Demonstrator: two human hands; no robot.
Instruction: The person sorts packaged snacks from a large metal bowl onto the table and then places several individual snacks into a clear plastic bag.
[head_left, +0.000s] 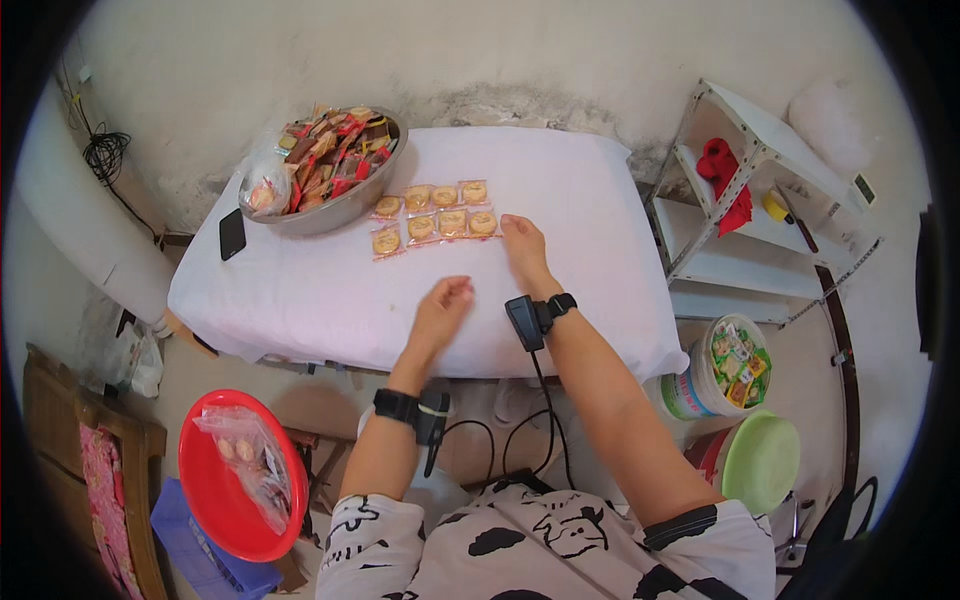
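Clear-wrapped round biscuits (452, 222) lie face up in two rows on a white-covered table (577, 180). The fingertips of my right hand (527, 251) are at the right edge of the last packet (482, 223) in the nearer row; whether they pinch its wrapper is unclear. My left hand (442, 311) hovers in front of the rows, fingers loosely bent, with nothing visible in it. Behind the rows to the left stands a metal basin (341, 208) heaped with wrapped snacks (330, 157). A clear bag (264, 187) with a round biscuit sits at the basin's left side.
A black phone (232, 235) lies near the table's left edge. Below left is a red basin (196, 480) holding a plastic bag (251, 465). To the right stand a metal shelf (750, 247), a bucket of wrapped snacks (739, 360) and a green-lidded container (761, 461). Cables (551, 405) hang near my wrists.
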